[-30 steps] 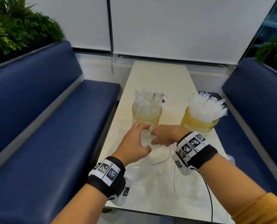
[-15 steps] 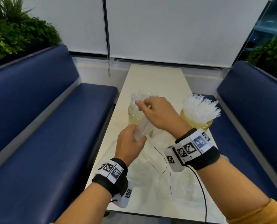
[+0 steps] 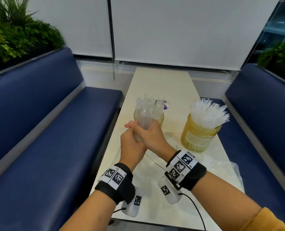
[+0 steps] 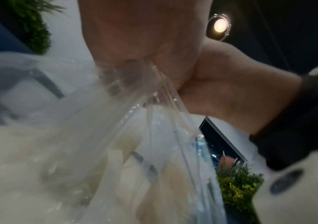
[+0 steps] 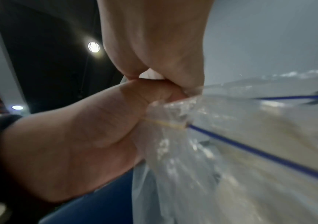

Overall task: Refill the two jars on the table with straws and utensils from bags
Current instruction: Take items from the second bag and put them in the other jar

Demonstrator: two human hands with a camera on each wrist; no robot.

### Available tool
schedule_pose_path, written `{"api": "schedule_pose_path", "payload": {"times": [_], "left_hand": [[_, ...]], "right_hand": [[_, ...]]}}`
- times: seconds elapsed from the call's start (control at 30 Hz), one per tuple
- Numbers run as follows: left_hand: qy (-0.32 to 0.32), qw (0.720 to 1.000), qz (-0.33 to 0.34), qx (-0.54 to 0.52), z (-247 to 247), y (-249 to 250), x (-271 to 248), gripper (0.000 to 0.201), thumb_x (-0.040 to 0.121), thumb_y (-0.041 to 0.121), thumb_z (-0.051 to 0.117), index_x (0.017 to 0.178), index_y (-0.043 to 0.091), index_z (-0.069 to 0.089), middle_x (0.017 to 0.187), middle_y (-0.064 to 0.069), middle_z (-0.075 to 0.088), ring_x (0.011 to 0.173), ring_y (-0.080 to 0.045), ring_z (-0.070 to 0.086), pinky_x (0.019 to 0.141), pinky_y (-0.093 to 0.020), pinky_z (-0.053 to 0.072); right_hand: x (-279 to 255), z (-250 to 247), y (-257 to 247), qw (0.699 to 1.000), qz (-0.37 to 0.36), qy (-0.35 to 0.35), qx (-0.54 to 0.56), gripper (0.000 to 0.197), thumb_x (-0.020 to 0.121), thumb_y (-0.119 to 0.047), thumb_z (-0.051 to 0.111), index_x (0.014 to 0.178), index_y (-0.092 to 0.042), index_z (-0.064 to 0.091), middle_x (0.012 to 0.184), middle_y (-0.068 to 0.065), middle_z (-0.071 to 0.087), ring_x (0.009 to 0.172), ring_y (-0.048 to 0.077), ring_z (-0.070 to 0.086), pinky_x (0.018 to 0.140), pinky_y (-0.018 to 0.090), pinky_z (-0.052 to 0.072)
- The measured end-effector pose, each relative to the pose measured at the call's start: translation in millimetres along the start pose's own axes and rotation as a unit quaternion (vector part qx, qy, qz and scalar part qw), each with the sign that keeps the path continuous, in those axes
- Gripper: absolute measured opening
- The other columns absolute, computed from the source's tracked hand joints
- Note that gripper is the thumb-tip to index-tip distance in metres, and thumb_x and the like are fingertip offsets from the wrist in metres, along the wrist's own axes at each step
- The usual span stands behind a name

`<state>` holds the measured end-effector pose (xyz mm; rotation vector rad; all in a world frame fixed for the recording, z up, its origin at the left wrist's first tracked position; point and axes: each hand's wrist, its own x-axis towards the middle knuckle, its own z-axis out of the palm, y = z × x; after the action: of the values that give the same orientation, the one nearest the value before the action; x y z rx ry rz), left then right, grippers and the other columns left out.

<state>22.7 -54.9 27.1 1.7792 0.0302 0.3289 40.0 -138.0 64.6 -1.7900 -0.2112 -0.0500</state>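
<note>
My left hand [image 3: 131,145] and right hand [image 3: 152,135] are clasped together above the table [image 3: 163,84], both gripping a clear plastic bag [image 3: 144,119] of wrapped utensils that sticks up from them. The bag stands just in front of the left jar [image 3: 160,118], which is packed with clear-wrapped utensils. The right jar [image 3: 199,137], amber with a white label, is full of white wrapped straws [image 3: 208,112]. In the wrist views the crumpled bag [image 4: 115,151] [image 5: 231,151] with a blue zip line hangs from the fists; my fingers are hidden.
A crumpled empty clear bag [image 3: 225,165] lies at the table's near right edge. Blue benches [image 3: 55,130] [image 3: 263,114] flank the narrow table, with plants [image 3: 13,39] behind them. A thin black cable [image 3: 155,162] runs across the table under my wrists.
Both hands have risen from the table with the clear bag. The right hand, which was pulling upward at the left jar, has come down to clasp the bag together with the left hand.
</note>
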Motion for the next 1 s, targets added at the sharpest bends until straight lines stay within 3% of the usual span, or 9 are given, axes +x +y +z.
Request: {"api": "schedule_pose_path", "payload": {"times": [0.1, 0.2, 0.3, 0.47, 0.6, 0.73, 0.87, 1.0], "left_hand": [[-0.013, 0.999, -0.027, -0.021, -3.3, -4.2, -3.3, 0.025, 0.076, 0.025, 0.080, 0.097, 0.017, 0.068, 0.086, -0.001, 0.075, 0.080, -0.017, 0.073, 0.067, -0.036, 0.062], [-0.017, 0.999, -0.010, 0.038, -6.0, -10.3, -3.1, 0.028, 0.073, 0.033, 0.080, 0.091, 0.020, 0.064, 0.086, -0.001, 0.071, 0.079, -0.019, 0.069, 0.066, -0.035, 0.059], [-0.036, 0.999, 0.002, 0.042, -9.5, -14.6, -5.0, 0.024, 0.079, 0.023, 0.082, 0.096, 0.024, 0.066, 0.093, 0.006, 0.069, 0.080, -0.008, 0.068, 0.070, -0.021, 0.055], [-0.046, 0.999, -0.014, 0.024, -18.8, -20.9, -5.5, 0.026, 0.080, 0.021, 0.083, 0.103, 0.023, 0.070, 0.099, 0.007, 0.069, 0.081, -0.006, 0.068, 0.071, -0.016, 0.055], [-0.041, 0.999, -0.010, 0.014, -22.3, -20.7, -4.0, 0.023, 0.081, 0.018, 0.082, 0.101, 0.021, 0.072, 0.098, 0.005, 0.070, 0.081, -0.007, 0.068, 0.071, -0.013, 0.053], [-0.045, 0.999, -0.010, 0.017, -25.5, -19.1, -2.7, 0.023, 0.084, 0.019, 0.079, 0.105, 0.019, 0.071, 0.101, 0.006, 0.070, 0.084, -0.001, 0.066, 0.070, -0.009, 0.052], [-0.042, 0.999, -0.004, 0.011, -28.2, -17.6, 0.2, 0.022, 0.086, 0.017, 0.078, 0.107, 0.016, 0.072, 0.103, 0.005, 0.069, 0.087, 0.001, 0.065, 0.070, -0.006, 0.049], [-0.046, 0.999, -0.013, -0.001, -29.6, -18.7, 2.8, 0.022, 0.086, 0.019, 0.077, 0.107, 0.019, 0.071, 0.101, 0.006, 0.069, 0.087, 0.001, 0.066, 0.072, -0.009, 0.052]], "right_hand": [[9.1, -8.1, -30.2, 0.999, -0.037, -0.006, 0.024, 0.033, 0.097, -0.033, 0.063, 0.079, -0.007, 0.071, 0.073, 0.009, 0.075, 0.079, 0.021, 0.075, 0.088, 0.043, 0.059], [26.7, -27.5, -76.3, 0.992, -0.113, -0.001, 0.055, 0.035, 0.100, -0.021, 0.061, 0.077, 0.006, 0.063, 0.064, 0.021, 0.066, 0.059, 0.022, 0.066, 0.066, 0.034, 0.058], [56.6, -55.2, -120.1, 0.977, -0.167, 0.045, 0.124, 0.018, 0.099, -0.018, 0.062, 0.085, -0.007, 0.058, 0.064, 0.010, 0.061, 0.053, 0.025, 0.059, 0.056, 0.036, 0.053], [113.2, -77.1, -133.6, 0.948, -0.245, 0.156, 0.127, 0.010, 0.097, -0.014, 0.063, 0.092, -0.014, 0.055, 0.066, 0.008, 0.058, 0.062, 0.025, 0.059, 0.058, 0.030, 0.051], [148.0, -65.4, -93.4, 0.960, -0.215, 0.151, 0.095, 0.006, 0.097, -0.011, 0.063, 0.097, -0.015, 0.058, 0.082, 0.007, 0.061, 0.067, 0.020, 0.060, 0.067, 0.031, 0.054], [165.6, -51.7, -54.9, 0.975, -0.163, 0.137, 0.058, 0.007, 0.096, -0.013, 0.063, 0.096, -0.019, 0.062, 0.082, 0.001, 0.063, 0.072, 0.017, 0.062, 0.074, 0.033, 0.058], [169.8, -43.3, -28.1, 0.980, -0.127, 0.143, 0.053, 0.003, 0.096, -0.015, 0.064, 0.098, -0.018, 0.063, 0.082, 0.002, 0.064, 0.071, 0.014, 0.063, 0.069, 0.026, 0.055], [175.9, -44.9, -41.8, 0.978, -0.120, 0.151, 0.084, 0.010, 0.096, -0.013, 0.063, 0.094, -0.023, 0.062, 0.085, 0.008, 0.065, 0.073, 0.016, 0.065, 0.064, 0.023, 0.053]]}}
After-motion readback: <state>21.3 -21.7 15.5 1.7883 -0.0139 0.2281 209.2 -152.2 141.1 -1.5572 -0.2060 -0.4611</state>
